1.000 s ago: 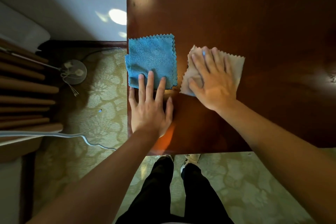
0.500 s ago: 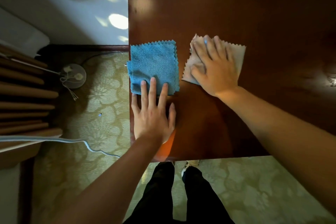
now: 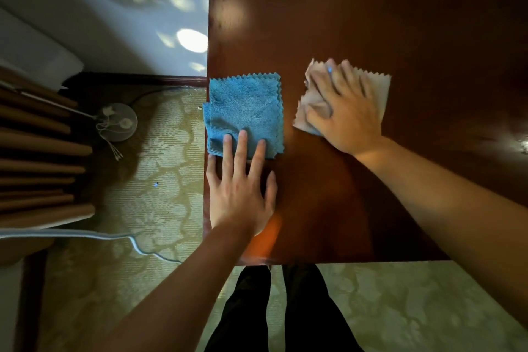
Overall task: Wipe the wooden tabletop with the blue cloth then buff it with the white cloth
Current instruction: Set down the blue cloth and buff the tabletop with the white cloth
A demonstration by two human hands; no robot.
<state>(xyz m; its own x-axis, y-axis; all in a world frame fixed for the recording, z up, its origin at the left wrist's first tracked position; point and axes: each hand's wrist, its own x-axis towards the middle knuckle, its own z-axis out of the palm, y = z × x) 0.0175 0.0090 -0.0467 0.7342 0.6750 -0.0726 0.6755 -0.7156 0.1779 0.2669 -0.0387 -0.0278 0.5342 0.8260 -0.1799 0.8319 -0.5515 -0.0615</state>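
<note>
The dark glossy wooden tabletop [image 3: 371, 14] fills the upper right of the head view. A folded blue cloth [image 3: 245, 103] lies flat at the table's left edge. My left hand [image 3: 243, 191] lies flat on the wood, three straight fingertips resting on the cloth's near edge. To the right, a white cloth [image 3: 380, 91] lies bunched on its left side. My right hand [image 3: 345, 111] presses down on it with fingers spread, and is blurred by motion.
The table's near edge [image 3: 343, 261] runs above my legs and the patterned carpet [image 3: 160, 151]. Left of the table are a round lamp base [image 3: 117, 121] with a cord, a white cable [image 3: 85, 236] and wooden slats [image 3: 37, 151].
My right hand has slid the white cloth away from me and slightly right across the tabletop. My left hand stays on the blue cloth's near edge.
</note>
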